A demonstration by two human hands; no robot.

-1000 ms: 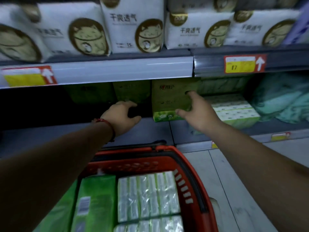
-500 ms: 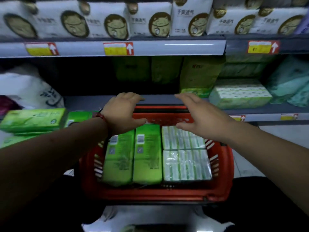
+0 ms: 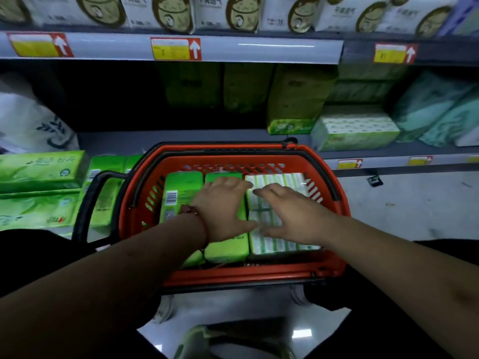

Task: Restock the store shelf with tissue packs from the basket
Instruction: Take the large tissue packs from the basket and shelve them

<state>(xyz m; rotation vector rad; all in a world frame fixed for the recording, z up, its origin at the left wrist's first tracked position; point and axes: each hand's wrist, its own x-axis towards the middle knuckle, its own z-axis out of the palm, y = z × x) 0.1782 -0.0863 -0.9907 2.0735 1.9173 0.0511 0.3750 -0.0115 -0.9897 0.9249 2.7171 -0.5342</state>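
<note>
Red basket (image 3: 241, 275) sits in front of the shelf (image 3: 166, 138). Inside: green tissue packs (image 3: 181, 187) on the left, white striped packs (image 3: 282, 245) on the right. L hand (image 3: 223, 206) lies flat on a green pack, fingers spread, not grabbing. R hand (image 3: 291, 215) is flat over the white packs, fingers loose too. More green packs (image 3: 39, 169) are stacked near the basket's left side.

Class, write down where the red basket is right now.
In the head view the red basket sits at centre, in front of the lower shelf, with stacked green tissue packs on its left.
</note>
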